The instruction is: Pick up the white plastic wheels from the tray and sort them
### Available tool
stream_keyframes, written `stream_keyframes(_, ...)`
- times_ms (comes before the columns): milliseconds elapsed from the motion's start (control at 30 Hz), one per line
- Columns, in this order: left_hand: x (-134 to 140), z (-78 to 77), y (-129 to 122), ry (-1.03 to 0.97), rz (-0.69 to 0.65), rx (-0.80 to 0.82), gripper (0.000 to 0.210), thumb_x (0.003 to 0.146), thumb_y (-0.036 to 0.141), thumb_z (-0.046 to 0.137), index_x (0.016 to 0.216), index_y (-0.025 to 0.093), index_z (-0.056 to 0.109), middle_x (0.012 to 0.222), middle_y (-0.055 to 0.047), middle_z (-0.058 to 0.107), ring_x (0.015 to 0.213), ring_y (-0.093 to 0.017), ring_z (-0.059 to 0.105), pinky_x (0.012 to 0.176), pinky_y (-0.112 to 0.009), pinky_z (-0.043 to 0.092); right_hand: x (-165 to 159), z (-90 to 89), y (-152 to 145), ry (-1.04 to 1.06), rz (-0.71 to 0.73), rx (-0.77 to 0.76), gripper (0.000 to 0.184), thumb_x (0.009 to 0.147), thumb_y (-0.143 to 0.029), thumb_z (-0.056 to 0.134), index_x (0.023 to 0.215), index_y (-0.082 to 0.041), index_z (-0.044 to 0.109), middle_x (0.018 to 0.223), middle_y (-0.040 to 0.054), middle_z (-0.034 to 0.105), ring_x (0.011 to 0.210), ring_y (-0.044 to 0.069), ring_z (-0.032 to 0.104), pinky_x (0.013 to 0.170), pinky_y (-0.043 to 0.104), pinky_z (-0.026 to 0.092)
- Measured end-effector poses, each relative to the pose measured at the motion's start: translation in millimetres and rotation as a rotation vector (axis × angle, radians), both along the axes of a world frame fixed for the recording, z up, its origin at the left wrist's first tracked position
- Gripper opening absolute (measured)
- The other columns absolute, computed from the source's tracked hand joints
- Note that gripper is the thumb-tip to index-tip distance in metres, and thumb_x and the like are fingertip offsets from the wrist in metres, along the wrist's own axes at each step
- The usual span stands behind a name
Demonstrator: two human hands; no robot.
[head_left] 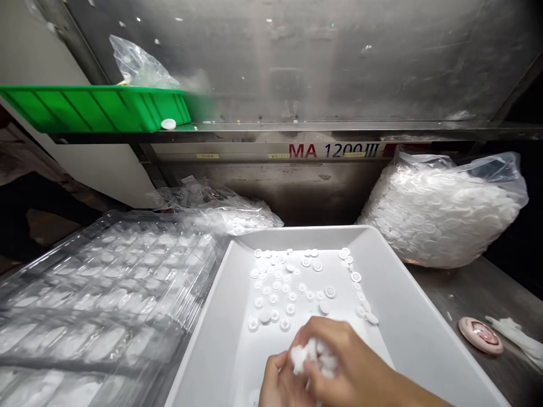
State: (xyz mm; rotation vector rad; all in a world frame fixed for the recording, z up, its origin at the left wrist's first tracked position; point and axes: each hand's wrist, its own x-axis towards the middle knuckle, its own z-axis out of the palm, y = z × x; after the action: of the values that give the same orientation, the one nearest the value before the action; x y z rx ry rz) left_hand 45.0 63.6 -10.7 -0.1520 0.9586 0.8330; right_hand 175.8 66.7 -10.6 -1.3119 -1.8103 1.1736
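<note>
Both hands point(322, 367) pinching white discs point(311, 355) — over tray point(407, 316)

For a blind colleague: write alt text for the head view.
Two hands, left hand and right hand, hold a clump of white discs over a white tray with loose discs. Clear blister trays lie left; a full bag sits right.

Grey metal bench point(475, 288), scuffed and dull. Dead centre, a white tray point(407, 316) sitting flat on it. At nine o'clock, clear blister trays point(106, 282) stacked against the white tray's edge. At two o'clock, a bulging clear bag of white discs point(441, 212). At eleven, a flatter bag point(224, 212). At four o'clock, a pink round disc point(481, 334), a white glove point(515, 334) just beside.
</note>
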Motion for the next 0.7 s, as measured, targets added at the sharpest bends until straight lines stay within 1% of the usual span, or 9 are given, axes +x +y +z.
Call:
stream_keyframes(33,2.9,4.3,-0.2,-0.029,0.001,0.014,0.040,0.079,0.017,0.048,0.119,0.012,0.053,0.098,-0.010,0.067,0.096,-0.027,0.062,0.084,-0.039,0.044,-7.9,0.8,-0.4,-0.049,0.023,0.107,0.017,0.072,-0.030,0.055,0.084,-0.018,0.057,0.082,0.0063,0.059,0.077,0.022,0.054,0.065,0.035,0.041)
stream_keyframes(100,4.5,13.1,0.1,-0.077,0.023,0.038,0.045,0.080,0.019,0.045,0.124,0.014,0.051,0.103,-0.009,0.068,0.101,-0.025,0.062,0.087,-0.036,0.044,-19.3,-3.0,-3.5,-0.123,0.068,0.282,0.021,0.069,-0.029,0.054,0.086,-0.018,0.061,0.094,0.0116,0.061,0.083,0.027,0.053,0.070,0.040,0.038)
stream_keyframes(167,2.4,19.3,0.1,-0.110,0.052,0.052,0.049,0.080,0.019,0.044,0.128,0.016,0.047,0.107,-0.008,0.068,0.102,-0.024,0.062,0.089,-0.035,0.044,-22.4,-8.0,-8.2,-0.157,0.089,0.410,0.032,0.075,-0.033,0.053,0.103,-0.020,0.059,0.105,0.0122,0.060,0.088,0.028,0.053,0.075,0.043,0.037)
stream_keyframes(233,-0.4,21.3,-1.1,-0.133,0.068,0.049,0.051,0.080,0.017,0.046,0.130,0.018,0.046,0.108,-0.007,0.068,0.102,-0.024,0.063,0.089,-0.035,0.044,-18.6,-9.2,-12.6,-0.174,0.078,0.492,0.048,0.078,-0.040,0.055,0.123,-0.025,0.048,0.117,0.0113,0.055,0.101,0.030,0.050,0.084,0.047,0.033)
stream_keyframes(300,-2.1,19.5,-3.1,-0.146,0.077,0.037,0.051,0.079,0.015,0.048,0.130,0.019,0.047,0.108,-0.006,0.069,0.102,-0.025,0.063,0.090,-0.036,0.045,-12.8,-6.3,-15.5,-0.194,0.046,0.519,0.061,0.078,-0.043,0.056,0.133,-0.028,0.035,0.128,0.0123,0.045,0.115,0.034,0.041,0.091,0.052,0.028)
stream_keyframes(367,-3.3,15.7,-5.1,-0.145,0.091,0.025,0.051,0.080,0.015,0.049,0.130,0.020,0.048,0.109,-0.006,0.069,0.102,-0.025,0.063,0.091,-0.037,0.045,-8.8,-1.7,-17.0,-0.218,0.003,0.490,0.063,0.078,-0.040,0.056,0.135,-0.029,0.031,0.133,0.0124,0.038,0.120,0.036,0.035,0.091,0.052,0.029)
stream_keyframes(500,-7.2,6.4,-10.3,-0.129,0.123,-0.003,0.050,0.081,0.018,0.051,0.131,0.022,0.047,0.115,-0.008,0.067,0.108,-0.026,0.061,0.096,-0.040,0.042,-6.5,5.9,-18.6,-0.291,-0.064,0.336,0.047,0.077,-0.025,0.054,0.123,-0.035,0.044,0.133,0.0071,0.037,0.118,0.033,0.036,0.088,0.049,0.038)
stream_keyframes(600,-11.1,-0.7,-15.9,-0.132,0.123,-0.002,0.049,0.083,0.022,0.052,0.131,0.021,0.048,0.119,-0.010,0.065,0.114,-0.028,0.057,0.101,-0.043,0.038,-3.5,10.6,-17.9,-0.232,-0.013,0.153,0.044,0.076,-0.018,0.054,0.117,-0.035,0.051,0.132,0.0053,0.038,0.115,0.027,0.043,0.085,0.040,0.047)
stream_keyframes(700,-14.7,-7.2,-20.6,-0.153,0.091,0.050,0.045,0.084,0.025,0.052,0.127,0.017,0.052,0.120,-0.012,0.064,0.121,-0.030,0.051,0.105,-0.046,0.033,-0.3,14.1,-14.2,-0.176,0.046,0.034,0.048,0.076,-0.016,0.059,0.119,-0.037,0.050,0.131,0.0025,0.042,0.110,0.021,0.050,0.086,0.032,0.048)
